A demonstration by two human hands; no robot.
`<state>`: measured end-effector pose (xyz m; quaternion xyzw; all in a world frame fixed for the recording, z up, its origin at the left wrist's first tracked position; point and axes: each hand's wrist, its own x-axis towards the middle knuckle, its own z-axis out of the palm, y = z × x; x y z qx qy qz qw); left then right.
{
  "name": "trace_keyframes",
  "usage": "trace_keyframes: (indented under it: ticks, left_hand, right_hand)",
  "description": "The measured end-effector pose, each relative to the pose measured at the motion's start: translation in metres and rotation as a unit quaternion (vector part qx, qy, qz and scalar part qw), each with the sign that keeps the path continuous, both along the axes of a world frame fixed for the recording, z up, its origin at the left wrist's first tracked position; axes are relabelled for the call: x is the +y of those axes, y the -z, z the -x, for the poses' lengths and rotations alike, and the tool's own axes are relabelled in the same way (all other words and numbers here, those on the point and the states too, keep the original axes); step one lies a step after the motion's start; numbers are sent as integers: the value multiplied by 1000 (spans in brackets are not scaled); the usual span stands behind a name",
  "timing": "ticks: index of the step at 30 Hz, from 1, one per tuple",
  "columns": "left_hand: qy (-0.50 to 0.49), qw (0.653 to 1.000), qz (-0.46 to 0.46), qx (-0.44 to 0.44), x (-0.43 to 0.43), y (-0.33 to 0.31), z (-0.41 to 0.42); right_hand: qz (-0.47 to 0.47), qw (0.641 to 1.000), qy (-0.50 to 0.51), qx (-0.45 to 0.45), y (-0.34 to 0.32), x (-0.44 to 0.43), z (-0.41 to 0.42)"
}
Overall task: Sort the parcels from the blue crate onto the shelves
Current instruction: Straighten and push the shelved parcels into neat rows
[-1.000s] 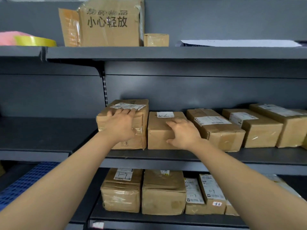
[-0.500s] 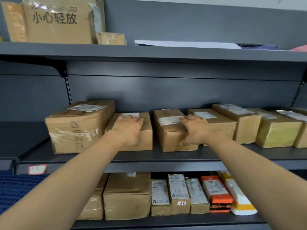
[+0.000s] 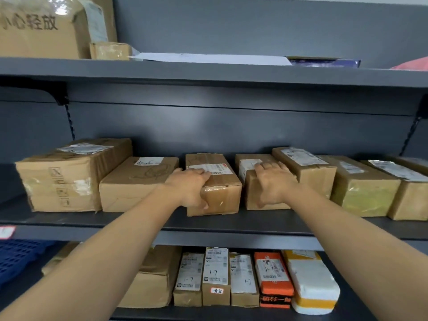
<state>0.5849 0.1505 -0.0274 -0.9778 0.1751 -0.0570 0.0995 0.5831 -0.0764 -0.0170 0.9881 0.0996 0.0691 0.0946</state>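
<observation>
Left hand [image 3: 190,188] and right hand [image 3: 274,185] at the middle grey metal shelf [image 3: 231,224]
Left grips a taped brown cardboard parcel [image 3: 222,198] standing there by its front corner; right lies, fingers spread, on the labelled brown cardboard parcel [image 3: 252,193] just beside.

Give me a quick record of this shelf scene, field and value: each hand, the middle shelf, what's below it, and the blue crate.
Left hand: grips the taped box at its front left corner, fingers on top, thumb down the front
Right hand: rests on the next box to the right, fingers spread over its top
Middle shelf: row of brown cardboard boxes, labels up
Below: smaller labelled parcels, one orange parcel
Blue crate: lower left, partly in view
</observation>
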Motion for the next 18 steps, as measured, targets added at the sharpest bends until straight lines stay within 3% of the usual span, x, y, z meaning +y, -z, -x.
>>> trace_keyframes:
  ticks: [13, 18]
  left_hand:
    - [7, 998, -58, 0, 22, -5, 3]
    - [-10, 999, -42, -1, 29, 1, 4]
  right_hand:
    - [-39, 994, -59, -86, 17, 19, 7]
    - [-40, 992, -63, -102, 21, 32, 13]
